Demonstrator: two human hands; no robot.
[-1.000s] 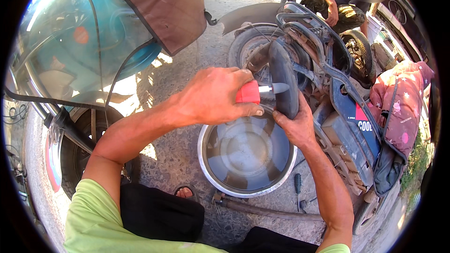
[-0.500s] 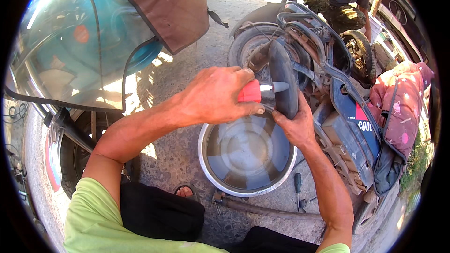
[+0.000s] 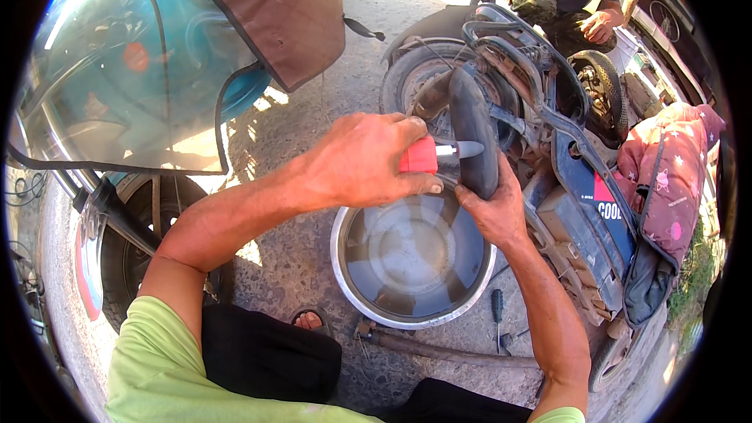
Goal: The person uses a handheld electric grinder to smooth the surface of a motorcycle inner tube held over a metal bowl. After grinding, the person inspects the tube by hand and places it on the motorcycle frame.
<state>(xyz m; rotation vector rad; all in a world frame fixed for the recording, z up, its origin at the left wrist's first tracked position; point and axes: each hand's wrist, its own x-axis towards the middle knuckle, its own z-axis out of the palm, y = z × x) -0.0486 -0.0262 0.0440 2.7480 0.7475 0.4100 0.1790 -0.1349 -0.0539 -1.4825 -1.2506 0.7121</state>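
My left hand (image 3: 356, 158) is closed around a red tool (image 3: 419, 155) with a short metal shaft and a grey, tapered tip. This tip lies against the side of a black rubber inner tube (image 3: 475, 106), or overlaps it in view; contact is hard to tell. From below, my right hand (image 3: 501, 207) grips the tube's lower end, thumb on the near side. The tube stands bent upright, reaching back toward the wheel. Beneath both hands sits a round metal basin (image 3: 338, 254) holding water.
A scooter (image 3: 540, 102) lies tipped over at the right, with a pink and grey padded cover (image 3: 662, 172) on it. A screwdriver (image 3: 497, 315) and a pipe-like bar (image 3: 454, 351) lie on the ground. Another vehicle with a clear sheet (image 3: 117, 110) stands left; a person (image 3: 548, 0) sits behind.
My hands, the tool and the tube stay almost in place. The other person's lowered hand has come up to their knee. The clear sheet's lower corner has shifted slightly right.
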